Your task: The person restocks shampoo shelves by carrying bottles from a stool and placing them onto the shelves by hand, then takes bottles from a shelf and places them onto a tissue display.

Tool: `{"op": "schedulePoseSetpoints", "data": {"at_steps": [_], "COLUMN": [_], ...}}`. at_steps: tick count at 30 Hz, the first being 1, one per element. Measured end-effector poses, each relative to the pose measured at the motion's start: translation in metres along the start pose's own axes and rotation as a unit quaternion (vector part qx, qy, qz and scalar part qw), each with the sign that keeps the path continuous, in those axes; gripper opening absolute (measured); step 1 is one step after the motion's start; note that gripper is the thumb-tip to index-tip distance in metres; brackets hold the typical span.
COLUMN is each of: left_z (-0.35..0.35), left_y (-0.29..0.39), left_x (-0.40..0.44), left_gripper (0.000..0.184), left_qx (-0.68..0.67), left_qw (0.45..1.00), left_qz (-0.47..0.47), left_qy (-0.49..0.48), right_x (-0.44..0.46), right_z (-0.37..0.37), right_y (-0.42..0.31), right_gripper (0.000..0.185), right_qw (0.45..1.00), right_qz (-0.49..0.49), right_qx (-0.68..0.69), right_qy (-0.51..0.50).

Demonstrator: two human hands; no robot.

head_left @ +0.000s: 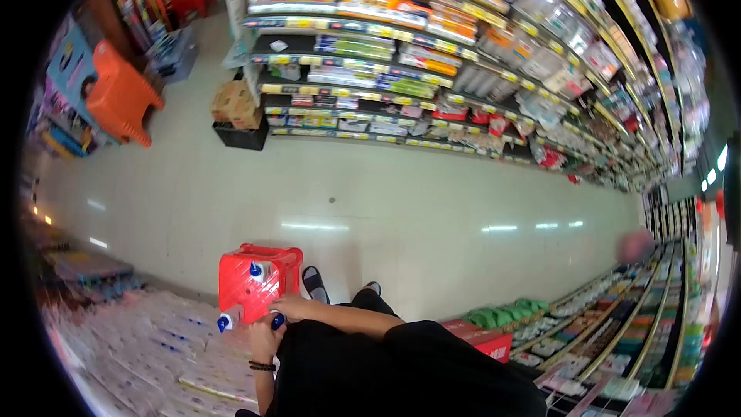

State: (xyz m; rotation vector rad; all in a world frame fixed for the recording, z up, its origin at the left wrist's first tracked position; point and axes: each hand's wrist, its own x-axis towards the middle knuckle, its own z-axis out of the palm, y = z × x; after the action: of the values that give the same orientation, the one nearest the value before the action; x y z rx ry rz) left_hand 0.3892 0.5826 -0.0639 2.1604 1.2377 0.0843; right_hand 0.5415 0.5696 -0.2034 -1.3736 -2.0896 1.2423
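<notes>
A red plastic stool (235,274) stands on the floor in front of me, left of my feet. On its seat is a white bottle (263,272) with a blue top. Another blue-topped white bottle (229,320) is by the stool's near left corner. My left hand (264,340), with a dark beaded bracelet at the wrist, is closed around a third bottle, whose blue top (278,321) shows. Against that same top, the fingers of my right hand (289,307) are closed. Most of the held bottle is hidden by my hands.
Shelves (332,62) of packaged goods run along the far side of the aisle. A cardboard box (235,104) sits on a black bin, and an orange stool (120,93) is at left. Wrapped stock (170,355) lies at lower left. Green items (505,313) and a red box (482,340) are right of me.
</notes>
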Motion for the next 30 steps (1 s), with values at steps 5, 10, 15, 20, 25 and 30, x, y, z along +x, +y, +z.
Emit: {"op": "schedulePoseSetpoints", "data": {"at_steps": [5, 10, 15, 20, 25, 30], "left_z": [-0.038, -0.054, -0.056, -0.032, 0.006, 0.068], "left_y": [0.057, 0.138, 0.23, 0.301, 0.372, 0.452], "left_x": [0.009, 0.029, 0.04, 0.051, 0.061, 0.06], "left_gripper": [0.03, 0.027, 0.025, 0.027, 0.026, 0.024], "left_qx": [0.025, 0.001, 0.018, -0.008, -0.016, -0.158], "left_qw": [0.995, 0.977, 0.944, 0.895, 0.845, 0.848], "left_qz": [0.087, 0.204, 0.316, 0.432, 0.521, 0.48], "left_qy": [-0.046, -0.065, -0.09, -0.108, -0.116, -0.16], "right_x": [-0.036, -0.107, -0.18, -0.27, -0.362, -0.459], "right_z": [-0.037, -0.081, -0.097, -0.125, -0.122, -0.124], "right_y": [0.004, 0.002, 0.026, 0.015, 0.033, -0.007], "right_gripper": [0.058, 0.059, 0.059, 0.063, 0.056, 0.049], "right_qw": [0.997, 0.985, 0.965, 0.928, 0.863, 0.762], "right_qz": [-0.02, 0.016, 0.078, 0.148, 0.184, 0.235], "right_qx": [0.051, 0.09, 0.158, 0.167, 0.16, 0.279], "right_qy": [0.049, 0.144, 0.192, 0.297, 0.443, 0.535]}}
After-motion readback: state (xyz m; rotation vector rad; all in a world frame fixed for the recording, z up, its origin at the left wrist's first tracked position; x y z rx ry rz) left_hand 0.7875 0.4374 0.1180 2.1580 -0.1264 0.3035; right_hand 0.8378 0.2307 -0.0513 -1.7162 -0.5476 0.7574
